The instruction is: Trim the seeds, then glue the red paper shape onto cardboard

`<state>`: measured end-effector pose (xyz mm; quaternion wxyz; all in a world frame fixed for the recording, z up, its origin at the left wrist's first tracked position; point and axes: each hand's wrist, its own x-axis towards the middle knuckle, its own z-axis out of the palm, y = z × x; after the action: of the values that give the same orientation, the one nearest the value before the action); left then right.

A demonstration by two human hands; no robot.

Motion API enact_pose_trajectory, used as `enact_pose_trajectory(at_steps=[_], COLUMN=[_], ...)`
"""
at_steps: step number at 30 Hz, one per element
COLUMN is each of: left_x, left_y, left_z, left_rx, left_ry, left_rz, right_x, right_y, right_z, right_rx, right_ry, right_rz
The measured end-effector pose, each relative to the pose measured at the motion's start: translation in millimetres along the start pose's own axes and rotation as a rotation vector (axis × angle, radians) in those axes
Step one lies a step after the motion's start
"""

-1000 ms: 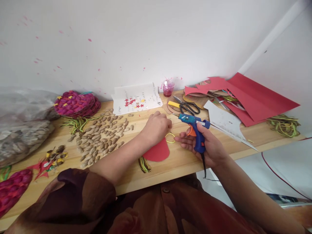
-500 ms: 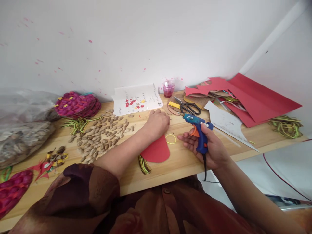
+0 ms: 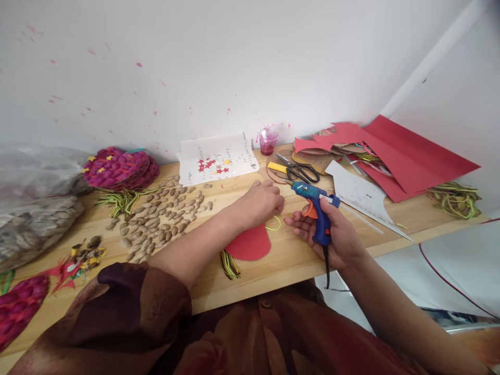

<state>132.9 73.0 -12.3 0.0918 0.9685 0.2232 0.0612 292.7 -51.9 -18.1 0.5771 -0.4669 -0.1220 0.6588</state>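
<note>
My right hand (image 3: 339,234) is wrapped round the handle of a blue hot glue gun (image 3: 322,221) with an orange trigger; its nozzle points up and left. My left hand (image 3: 261,202) is closed, fingers curled down, above the far edge of a red paper piece (image 3: 250,244). Whatever its fingertips hold, if anything, is hidden from view. A yellow string loop (image 3: 275,224) sticks out beside that hand. From the near left edge of the red piece hangs a striped yarn tassel (image 3: 230,265).
Peanuts (image 3: 156,224) lie spread left of my left arm. Behind are paper stars on a white sheet (image 3: 238,151), a cup of pink paint (image 3: 267,141) and black-handled scissors (image 3: 302,171). Red paper sheets (image 3: 422,156) lie right; decorated purple pieces (image 3: 117,169) are stacked left.
My left hand has shifted a little to the right and nearer to the glue gun's nozzle, covering part of the yellow loop. The right hand keeps its hold on the glue gun.
</note>
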Motion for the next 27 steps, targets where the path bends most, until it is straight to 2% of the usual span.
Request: enact_pose_trajectory(at_steps=[3, 5, 9, 15, 18, 21, 27], left_x=[2, 3, -3, -37, -61, -86, -118], left_y=[0, -6, -31, -69, -69, -59, -34], left_z=[-0.7, -2.9, -10.0, -24.4, -31.7, -34.1, -26.1], left_rx=[0.082, 0.119, 0.135, 0.152, 0.002, -0.23, -1.004], left_ry=[-0.007, 0.006, 0.051, 0.173, 0.325, 0.481, 0.661], left_rz=[-0.021, -0.112, -0.372, -0.527, -0.577, -0.658, -0.792], right_x=[2, 3, 2, 1, 4, 10, 19], right_y=[1, 1, 2, 0, -2, -4, -4], right_z=[-1, -3, -5, -4, -1, 7, 25], right_rx=[0.0, 0.0, -0.019, -0.053, -0.07, -0.106, -0.244], right_ry=[-0.008, -0.012, -0.036, -0.045, -0.01, -0.017, -0.053], right_rz=[-0.005, -0.009, -0.013, -0.008, -0.007, -0.038, -0.016])
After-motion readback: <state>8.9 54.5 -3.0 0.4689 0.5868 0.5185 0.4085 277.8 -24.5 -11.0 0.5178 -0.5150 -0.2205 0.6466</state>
